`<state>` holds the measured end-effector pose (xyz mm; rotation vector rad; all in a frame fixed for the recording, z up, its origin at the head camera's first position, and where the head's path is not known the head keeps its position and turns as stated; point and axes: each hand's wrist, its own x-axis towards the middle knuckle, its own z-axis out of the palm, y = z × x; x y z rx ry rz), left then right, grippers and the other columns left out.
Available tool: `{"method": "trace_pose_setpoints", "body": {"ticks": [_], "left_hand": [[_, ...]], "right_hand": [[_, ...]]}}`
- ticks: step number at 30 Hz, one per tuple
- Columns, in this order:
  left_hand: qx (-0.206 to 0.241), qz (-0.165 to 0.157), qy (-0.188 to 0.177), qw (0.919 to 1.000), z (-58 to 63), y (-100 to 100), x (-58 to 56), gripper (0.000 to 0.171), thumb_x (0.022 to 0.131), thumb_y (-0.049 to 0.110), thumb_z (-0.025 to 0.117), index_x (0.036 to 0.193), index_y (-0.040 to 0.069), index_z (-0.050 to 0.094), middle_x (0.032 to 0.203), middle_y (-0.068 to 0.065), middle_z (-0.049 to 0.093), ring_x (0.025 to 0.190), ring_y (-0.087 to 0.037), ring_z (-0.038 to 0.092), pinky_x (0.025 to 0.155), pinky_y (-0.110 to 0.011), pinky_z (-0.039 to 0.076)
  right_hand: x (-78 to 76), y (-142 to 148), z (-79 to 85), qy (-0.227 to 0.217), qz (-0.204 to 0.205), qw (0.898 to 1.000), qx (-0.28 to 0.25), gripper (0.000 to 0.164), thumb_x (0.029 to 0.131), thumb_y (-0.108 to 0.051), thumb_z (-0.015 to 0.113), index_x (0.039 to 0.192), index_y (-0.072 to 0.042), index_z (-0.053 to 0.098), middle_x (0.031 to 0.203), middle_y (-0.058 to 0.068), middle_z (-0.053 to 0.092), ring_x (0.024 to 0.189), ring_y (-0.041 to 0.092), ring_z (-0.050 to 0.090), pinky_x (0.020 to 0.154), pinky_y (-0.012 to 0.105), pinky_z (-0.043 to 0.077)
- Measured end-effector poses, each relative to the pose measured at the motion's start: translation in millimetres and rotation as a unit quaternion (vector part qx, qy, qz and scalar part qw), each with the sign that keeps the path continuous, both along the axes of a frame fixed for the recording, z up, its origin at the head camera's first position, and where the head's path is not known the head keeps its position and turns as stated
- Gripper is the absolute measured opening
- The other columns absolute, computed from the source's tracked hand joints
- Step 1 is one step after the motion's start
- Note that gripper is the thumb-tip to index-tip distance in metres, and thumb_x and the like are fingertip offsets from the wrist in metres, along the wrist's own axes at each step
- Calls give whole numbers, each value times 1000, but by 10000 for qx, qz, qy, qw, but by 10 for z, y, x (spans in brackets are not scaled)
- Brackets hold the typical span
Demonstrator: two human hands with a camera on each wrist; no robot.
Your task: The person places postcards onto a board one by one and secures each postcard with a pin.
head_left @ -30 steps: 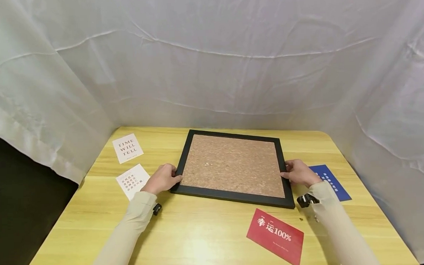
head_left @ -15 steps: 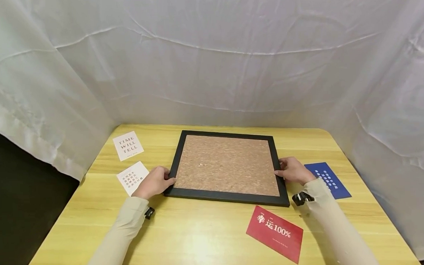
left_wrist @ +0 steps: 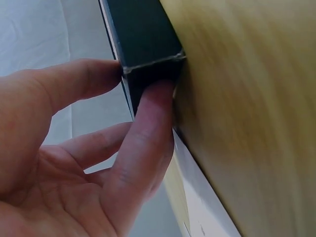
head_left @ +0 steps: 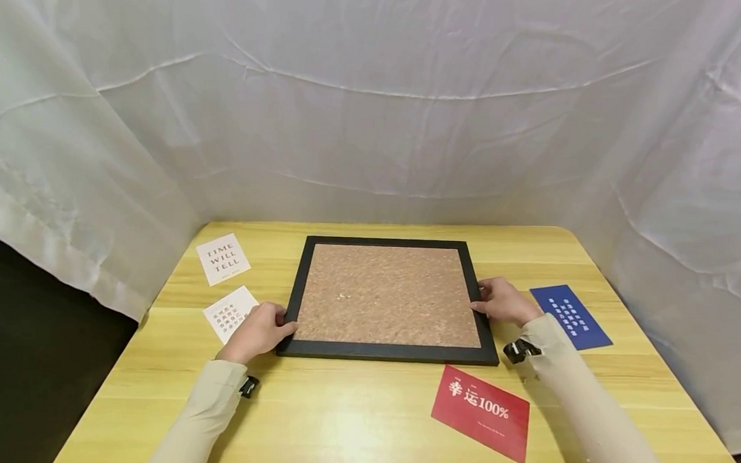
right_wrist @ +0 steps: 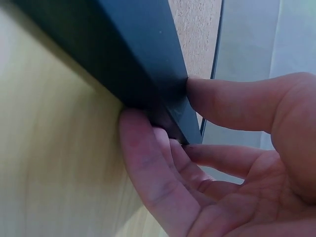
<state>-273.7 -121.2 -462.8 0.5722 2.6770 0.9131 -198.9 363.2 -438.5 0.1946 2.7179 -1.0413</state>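
A cork board in a black frame lies near the middle of the table, slightly turned. My left hand grips the frame's left side near the front corner, thumb on top. In the left wrist view, the fingers bend against the frame's outer side. On the opposite side my right hand holds the right edge, its thumb over the frame's face and the other fingers at the side and lower edge. Small white specks show on the cork.
Two white cards with printed text, one upper and one lower, lie at the left; the left hand partly covers the lower one. A red card lies in front of the frame, a blue card at the right. White curtains surround the wooden table.
Both hands have moved the framed cork board to the left and turned it a little straighter. The blue card now shows more fully beside the right hand. The cards have stayed in place.
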Motion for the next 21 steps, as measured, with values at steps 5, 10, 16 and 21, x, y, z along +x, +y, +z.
{"method": "trace_pose_setpoints", "body": {"ticks": [5, 10, 16, 21], "left_hand": [[-30, 10, -10, 10000, -1, -21, 29, 39, 99, 22, 69, 67, 12, 48, 60, 2, 38, 53, -12, 37, 53, -26, 32], [-27, -16, 31, 10000, -4, -36, 34, 40, 99, 22, 69, 67, 13, 48, 61, 2, 37, 53, -12, 37, 54, -26, 33], [24, -19, 29, 10000, 1, -32, 21, 38, 99, 21, 69, 68, 12, 49, 62, 1, 40, 54, -12, 37, 53, -25, 32], [64, -25, 0, 10000, 3, -23, 7, 33, 99, 21, 69, 70, 10, 56, 64, 0, 45, 55, -12, 39, 53, -25, 33]], "right_hand": [[22, -14, -25, 54, -33, 10000, -16, 37, 99, -8, 66, 129, 12, 58, 105, 26, 65, 71, 20, 64, 63, 33, 59], [30, -32, -19, 71, -37, 10000, -21, 39, 99, -8, 66, 131, 13, 57, 107, 27, 64, 71, 19, 63, 64, 34, 58], [30, -47, 11, 32, -89, 10000, -19, 41, 99, -9, 66, 133, 13, 56, 109, 27, 64, 74, 20, 64, 65, 35, 59], [27, -46, 20, -8, -128, 9999, -54, 41, 100, -8, 65, 134, 12, 55, 111, 27, 64, 77, 21, 64, 66, 34, 60]]}}
